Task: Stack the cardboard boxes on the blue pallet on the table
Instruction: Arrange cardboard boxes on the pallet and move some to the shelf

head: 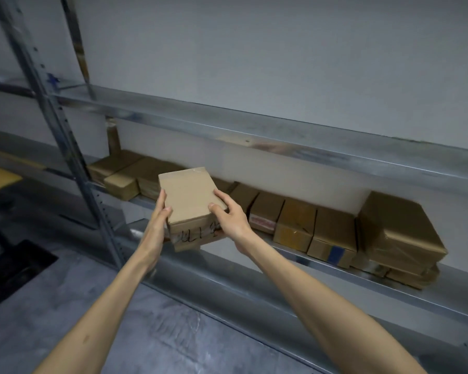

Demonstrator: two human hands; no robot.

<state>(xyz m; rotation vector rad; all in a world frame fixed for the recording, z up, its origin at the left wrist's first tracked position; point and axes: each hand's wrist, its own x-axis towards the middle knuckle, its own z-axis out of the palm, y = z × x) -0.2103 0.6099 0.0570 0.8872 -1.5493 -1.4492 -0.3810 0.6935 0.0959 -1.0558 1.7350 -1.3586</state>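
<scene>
Head — box (191, 195), shelf boxes (333, 233) behind

Cardboard box (189, 197) between both hands (229, 217), before the shelf (335, 268), row of boxes (295, 225) behind it

Marker scrawl on the held box, and none of it legible.

On the near face of the cardboard box (192, 201), right between the left hand (157, 222) and the right hand (229, 218), there are black handwritten strokes (188, 236): a few upright marks, maybe digits, too blurred to read. Just right of the grip, a shelf box (268, 207) shows a red-and-white printed strip (262, 223) low on its front, too small to read. Further right again, a brown box (334, 230) carries a blue patch (335, 252) on its front; any lettering there cannot be told.
</scene>
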